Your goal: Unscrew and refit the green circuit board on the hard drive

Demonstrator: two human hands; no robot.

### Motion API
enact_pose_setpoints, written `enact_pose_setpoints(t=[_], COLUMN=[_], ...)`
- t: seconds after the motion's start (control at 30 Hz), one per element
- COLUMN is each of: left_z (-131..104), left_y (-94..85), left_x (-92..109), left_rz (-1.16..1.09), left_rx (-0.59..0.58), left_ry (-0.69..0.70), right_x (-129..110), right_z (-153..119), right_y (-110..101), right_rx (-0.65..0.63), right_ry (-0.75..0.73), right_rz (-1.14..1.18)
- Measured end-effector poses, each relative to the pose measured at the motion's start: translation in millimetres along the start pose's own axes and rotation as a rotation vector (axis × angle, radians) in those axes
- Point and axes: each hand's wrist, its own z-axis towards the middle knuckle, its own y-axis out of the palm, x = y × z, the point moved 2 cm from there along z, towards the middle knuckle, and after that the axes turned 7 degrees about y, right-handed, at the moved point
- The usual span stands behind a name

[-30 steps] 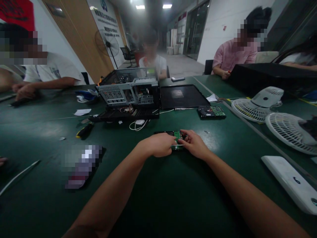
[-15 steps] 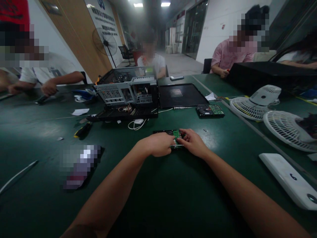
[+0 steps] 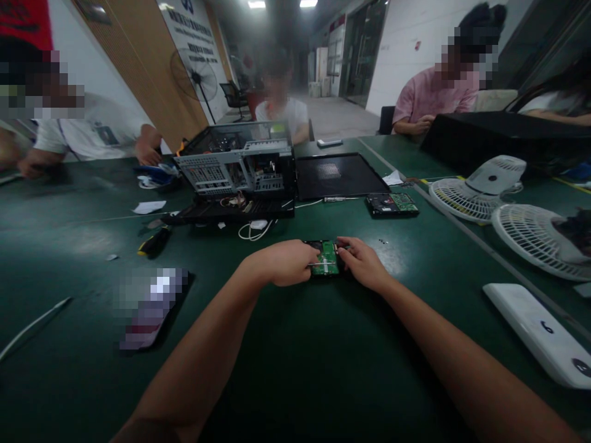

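A hard drive (image 3: 329, 258) with a green circuit board facing up lies on the dark green table between my hands. Closed fingers of my left hand (image 3: 292, 261) grip a thin metal screwdriver shaft (image 3: 323, 264), which points right across the board; its handle is hidden in the hand. My right hand (image 3: 362, 261) holds the drive's right edge between thumb and fingers. Several tiny screws (image 3: 383, 241) lie to the right. Farther back rests a second hard drive (image 3: 392, 205), board side up.
An open computer case (image 3: 235, 175) stands behind, beside a black panel (image 3: 339, 177). A yellow-black screwdriver (image 3: 154, 241) and a blurred phone-like object (image 3: 157, 309) lie left. White fan parts (image 3: 466, 197) and a white cover (image 3: 538, 332) are right. People sit around the table.
My left hand has moved slightly left with the screwdriver, uncovering more of the green board. The person at the left has moved a hand to the blue-white object.
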Motion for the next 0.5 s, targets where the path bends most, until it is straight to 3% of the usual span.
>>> enact_pose_setpoints(t=[0.2, 0.5], left_z=[5.4, 7.2], left_y=[5.1, 9.3], left_x=[3.9, 1.4], left_rz=[-0.043, -0.050], left_rx=[-0.072, -0.063], left_ry=[0.033, 0.019], right_x=[-2.4, -1.5], right_z=[-0.6, 0.3], right_y=[0.2, 0.0], right_rx=[0.016, 0.011], right_ry=[-0.041, -0.083], right_rz=[-0.088, -0.120])
